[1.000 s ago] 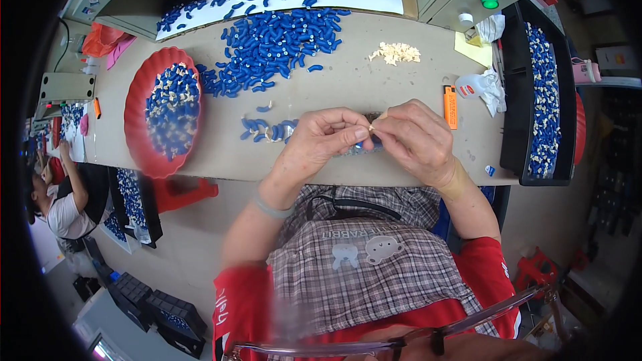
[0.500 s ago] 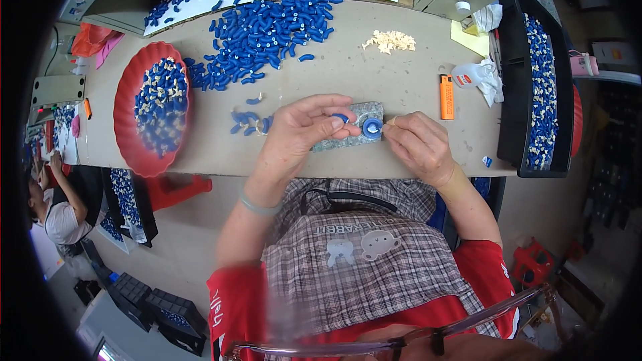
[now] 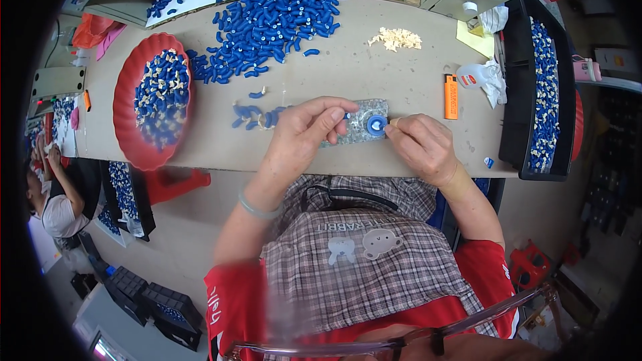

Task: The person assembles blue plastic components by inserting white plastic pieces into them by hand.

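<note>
Above the table's front edge my left hand [image 3: 302,132] is closed, its thumb against the forefinger. A small blue curved piece [image 3: 346,115] peeks out at its fingertips, mostly hidden. My right hand [image 3: 428,148] is pinched beside a round blue cup [image 3: 376,125] with a whitish middle. At its fingertips shows a bit of a tiny cream-coloured piece [image 3: 394,122]. The cup sits on a mottled grey-green slab [image 3: 361,108] between my hands. Left of my left hand lie several blue curved pieces [image 3: 253,119], some with cream bits at their ends.
A heap of blue curved pieces [image 3: 274,30] covers the far table. Cream pieces [image 3: 398,39] lie right of it. At left is a red scalloped basin [image 3: 125,110]; at right an orange lighter [image 3: 451,97], a white bottle [image 3: 473,75] and a black tray [image 3: 513,110]. A co-worker [image 3: 63,210] sits far left.
The blue piece in my left hand has become more hidden as the fingers curl inward. My right hand stays by the blue cup. The whole view has shifted slightly.
</note>
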Tool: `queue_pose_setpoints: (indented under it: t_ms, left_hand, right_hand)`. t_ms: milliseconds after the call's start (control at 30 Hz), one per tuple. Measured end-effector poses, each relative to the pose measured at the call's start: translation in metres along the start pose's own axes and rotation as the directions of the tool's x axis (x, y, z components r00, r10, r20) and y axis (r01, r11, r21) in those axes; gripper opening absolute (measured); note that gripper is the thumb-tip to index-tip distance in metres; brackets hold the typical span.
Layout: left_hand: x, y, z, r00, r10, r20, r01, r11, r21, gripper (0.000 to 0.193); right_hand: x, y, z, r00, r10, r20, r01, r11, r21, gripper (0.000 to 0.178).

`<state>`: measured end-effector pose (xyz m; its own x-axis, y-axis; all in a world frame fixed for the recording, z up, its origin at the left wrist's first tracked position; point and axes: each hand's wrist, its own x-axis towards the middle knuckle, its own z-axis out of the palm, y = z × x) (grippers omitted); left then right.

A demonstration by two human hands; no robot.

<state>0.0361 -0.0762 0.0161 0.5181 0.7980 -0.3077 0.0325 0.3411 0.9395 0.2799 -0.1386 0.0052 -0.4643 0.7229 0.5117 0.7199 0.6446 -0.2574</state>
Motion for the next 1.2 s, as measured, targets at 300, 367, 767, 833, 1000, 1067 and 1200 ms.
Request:
queue_pose_setpoints:
  t_ms: [300, 367, 767, 833, 1000, 1067, 1200]
  left_hand:
    - [0.0, -0.014, 0.009, 0.993, 0.052, 0.105, -0.036, 0.988, -0.151, 0.022]
    - [0.0, -0.014, 0.009, 0.991, 0.07, 0.113, -0.048, 0.981, -0.188, 0.022]
    - [0.001, -0.011, 0.009, 0.989, 0.05, 0.136, -0.017, 0.971, -0.239, 0.02]
    - [-0.001, -0.007, 0.011, 0.994, 0.04, 0.103, -0.017, 0.976, -0.216, 0.018]
    - [-0.003, -0.011, 0.015, 0.997, 0.022, 0.07, -0.013, 0.993, -0.119, 0.018]
    - [-0.004, -0.012, 0.021, 0.998, 0.044, 0.052, -0.037, 0.992, -0.119, 0.018]
    - [-0.003, -0.015, 0.027, 0.999, 0.041, 0.026, -0.033, 0.968, -0.248, 0.019]
  right_hand:
    - [0.006, 0.0, 0.005, 0.988, 0.066, -0.142, -0.063, 0.998, 0.026, 0.021]
    - [0.004, 0.002, 0.004, 0.998, -0.004, -0.07, 0.003, 1.0, -0.009, 0.021]
    - [0.01, 0.005, -0.009, 0.996, -0.077, 0.044, 0.078, 0.996, -0.03, 0.024]
    - [0.009, 0.006, -0.007, 0.999, -0.039, -0.018, 0.038, 0.999, -0.017, 0.023]
    - [0.01, 0.002, 0.001, 0.975, 0.126, -0.181, -0.116, 0.991, 0.064, 0.023]
    - [0.012, -0.003, 0.002, 0.948, 0.218, -0.233, -0.191, 0.973, 0.13, 0.024]
    - [0.015, -0.014, 0.002, 0.917, 0.286, -0.279, -0.24, 0.953, 0.187, 0.025]
